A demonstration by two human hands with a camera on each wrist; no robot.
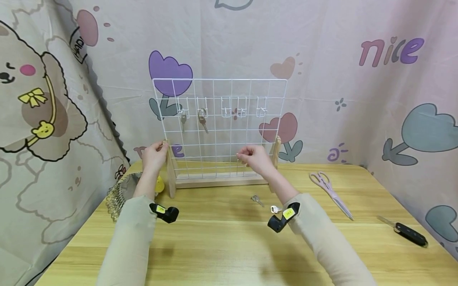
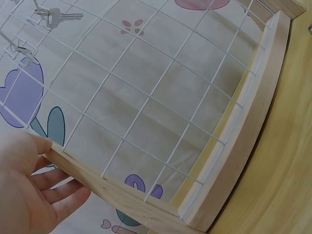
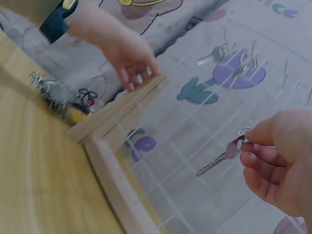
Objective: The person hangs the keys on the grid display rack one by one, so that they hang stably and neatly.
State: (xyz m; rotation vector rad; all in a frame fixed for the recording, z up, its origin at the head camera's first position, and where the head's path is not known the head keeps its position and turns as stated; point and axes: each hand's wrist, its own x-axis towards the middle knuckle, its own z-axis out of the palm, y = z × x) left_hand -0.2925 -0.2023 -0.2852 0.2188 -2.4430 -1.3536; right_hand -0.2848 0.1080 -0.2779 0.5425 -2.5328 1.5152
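A white wire grid panel (image 1: pixel 220 79) stands upright in a wooden base. My left hand (image 1: pixel 154 157) holds the top of the left wooden post (image 1: pixel 171 171), its thumb in front and fingers behind in the left wrist view. Between thumb and finger, my right hand (image 1: pixel 255 159) pinches the ring of a key (image 3: pixel 219 158), before the grid's lower right. Two keys, one farther left (image 1: pixel 183 119) and a second key (image 1: pixel 203 120), hang from hooks on the grid. Other white hooks (image 1: pixel 241 112) to their right carry no keys.
Two loose keys, one key (image 1: pixel 257 200) and another key (image 1: pixel 275 209), lie before the base. Pink scissors (image 1: pixel 330 190) and a black-handled folding knife (image 1: pixel 410 234) lie at right. A basket (image 1: pixel 116 198) and a yellow object (image 1: pixel 159 184) are partly behind my left arm.
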